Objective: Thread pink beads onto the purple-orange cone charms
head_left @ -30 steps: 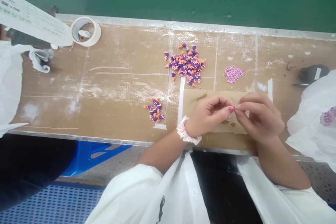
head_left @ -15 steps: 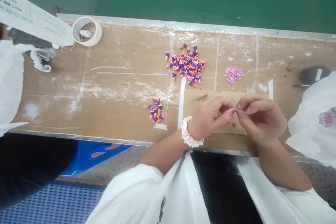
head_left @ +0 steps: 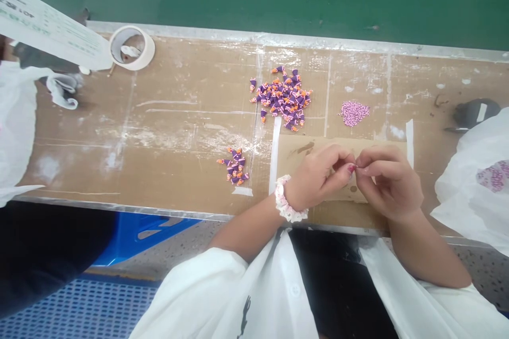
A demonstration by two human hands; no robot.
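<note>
My left hand (head_left: 320, 175), with a white and pink scrunchie (head_left: 289, 199) round its wrist, is closed in a pinch. Its fingertips meet those of my right hand (head_left: 389, 180), also pinched, over a taped-down brown card (head_left: 294, 159). Something tiny sits between them, too small and covered to name. Beyond the hands lies a large heap of little purple and orange figures (head_left: 283, 96). A smaller group of the same figures (head_left: 235, 167) rests left of my left hand. A pile of tiny pink-purple pieces (head_left: 354, 113) lies past my right hand.
A masking tape roll (head_left: 146, 53) and a white printed box (head_left: 51, 26) stand at the far left. White plastic bags lie at the left (head_left: 16, 132) and right (head_left: 461, 196) edges. A dark object (head_left: 473, 112) is beside the right bag. A blue stool (head_left: 135, 235) stands below.
My right hand has shifted slightly left and its fingers have curled closer against my left fingertips. My left hand and the piles stay nearly the same.
</note>
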